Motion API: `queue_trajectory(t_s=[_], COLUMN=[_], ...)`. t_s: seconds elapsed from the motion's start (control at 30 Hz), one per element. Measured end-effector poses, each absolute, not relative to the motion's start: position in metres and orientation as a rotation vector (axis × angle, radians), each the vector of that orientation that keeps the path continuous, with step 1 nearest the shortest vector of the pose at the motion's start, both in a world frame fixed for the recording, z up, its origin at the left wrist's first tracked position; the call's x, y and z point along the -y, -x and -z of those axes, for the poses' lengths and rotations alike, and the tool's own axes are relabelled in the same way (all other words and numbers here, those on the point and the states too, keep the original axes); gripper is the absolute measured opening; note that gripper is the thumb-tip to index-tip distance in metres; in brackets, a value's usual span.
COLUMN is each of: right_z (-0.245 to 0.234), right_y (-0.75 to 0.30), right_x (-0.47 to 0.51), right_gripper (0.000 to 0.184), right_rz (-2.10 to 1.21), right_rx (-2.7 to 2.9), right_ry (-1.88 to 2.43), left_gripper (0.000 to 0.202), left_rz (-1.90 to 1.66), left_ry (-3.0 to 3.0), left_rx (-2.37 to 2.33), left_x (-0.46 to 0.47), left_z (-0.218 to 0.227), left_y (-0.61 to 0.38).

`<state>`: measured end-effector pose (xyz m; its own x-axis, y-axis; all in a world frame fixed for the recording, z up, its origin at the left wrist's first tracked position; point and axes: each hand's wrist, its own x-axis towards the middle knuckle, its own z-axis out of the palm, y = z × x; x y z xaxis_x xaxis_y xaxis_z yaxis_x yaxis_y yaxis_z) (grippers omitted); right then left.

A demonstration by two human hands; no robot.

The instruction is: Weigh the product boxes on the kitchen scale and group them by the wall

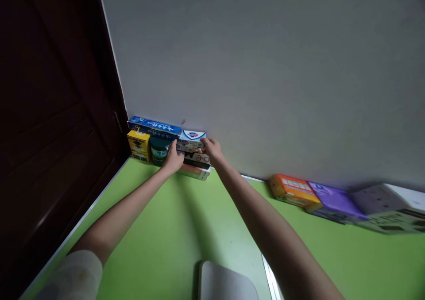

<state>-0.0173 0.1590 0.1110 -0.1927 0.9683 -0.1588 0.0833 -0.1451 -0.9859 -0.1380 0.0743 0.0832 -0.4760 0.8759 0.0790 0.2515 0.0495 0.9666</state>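
Both my arms reach to the far left corner of a green table, where boxes are stacked against the grey wall. My left hand grips the left end of a small flat box in the stack, and my right hand grips its right end. A white and blue box lies on top of it. Under it are a dark box and a pale box. Left of the stack stand a green jar and a yellow box, with a long blue box lying across them.
A dark wooden door fills the left side. Along the wall at the right lie an orange box, a purple box and a white printed box. A pale grey object sits at the table's near edge.
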Motion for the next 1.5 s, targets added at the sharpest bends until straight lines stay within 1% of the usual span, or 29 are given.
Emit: queue_trajectory(t_s=[0.1,0.2,0.27,0.33,0.4,0.5,0.57,0.67,0.8,0.93,1.03,1.27,1.4,1.5], right_z=[-0.117,-0.111,-0.101,-0.089,-0.077,-0.061,-0.053,-0.045,-0.034,-0.027,-0.027,-0.039,-0.044,-0.045], right_y=[-0.021,-0.083,-0.127,-0.164,-0.191,-0.213,-0.22,-0.223,-0.223,-0.231,-0.249,-0.288,-0.283,-0.273], right_x=[-0.123,-0.06,-0.008,0.042,0.085,0.124,0.136,0.143,0.15,0.157,0.156,0.145,0.145,0.145], right_gripper=[0.025,0.036,0.044,0.048,0.055,0.062,0.061,0.058,0.062,0.069,0.076,0.067,0.062,0.058], right_rz=[-1.419,-1.405,-1.308,-1.274,-1.335,-1.434,-1.411,-1.248,-1.073,-1.056,-1.06,-0.857,-0.918,-0.992], right_rx=[1.356,1.438,1.649,1.812,1.942,2.053,2.096,2.157,2.207,2.246,2.21,2.16,2.231,2.296], right_ry=[1.226,1.201,1.143,1.175,1.232,1.313,1.332,1.34,1.365,1.394,1.422,1.387,1.281,1.187], left_gripper=[0.072,0.07,0.064,0.062,0.061,0.063,0.064,0.064,0.066,0.062,0.063,0.058,0.054,0.055], left_rz=[-1.438,-1.361,-1.21,-1.029,-0.922,-0.878,-0.883,-0.876,-0.829,-0.798,-0.857,-0.924,-0.879,-0.798], left_ry=[-1.178,-1.311,-1.398,-1.411,-1.394,-1.371,-1.38,-1.407,-1.493,-1.548,-1.57,-1.594,-1.662,-1.808], left_rx=[-1.674,-1.55,-1.593,-1.643,-1.705,-1.757,-1.784,-1.824,-1.81,-1.807,-1.865,-2.017,-1.997,-1.891], left_x=[-0.04,0.029,0.085,0.139,0.184,0.231,0.248,0.259,0.26,0.258,0.255,0.242,0.237,0.232], left_z=[-0.088,-0.088,-0.081,-0.068,-0.05,-0.023,-0.011,-0.008,-0.014,-0.015,-0.017,-0.034,-0.044,-0.05], left_y=[0.117,0.081,0.055,0.031,0.009,-0.017,-0.028,-0.032,-0.028,-0.019,-0.004,0.035,0.036,0.029])
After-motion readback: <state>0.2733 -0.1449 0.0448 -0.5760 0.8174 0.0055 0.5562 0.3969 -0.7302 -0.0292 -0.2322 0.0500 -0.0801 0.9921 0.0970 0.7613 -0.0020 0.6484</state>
